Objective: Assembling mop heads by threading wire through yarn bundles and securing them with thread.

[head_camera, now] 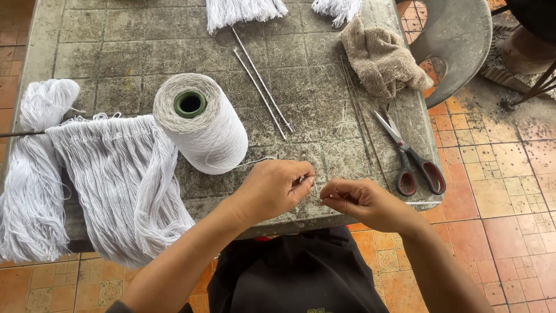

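Note:
My left hand (272, 188) and my right hand (359, 203) meet over the near edge of a worn grey table (116, 46), fingertips pinched together on a thin white thread (255, 162). The thread runs back to a large cone of white yarn (200, 123) with a green core, standing just left of my left hand. A thin metal rod (421, 203) sticks out to the right past my right hand.
Bundles of white yarn (110, 179) hang over the table's left front edge. Red-and-black scissors (411, 156) lie at the right, beside thin sticks (362, 124). Two metal rods (260, 84), a beige cloth (379, 58) and white tassels (243, 11) lie farther back. A grey chair (457, 40) stands at the right.

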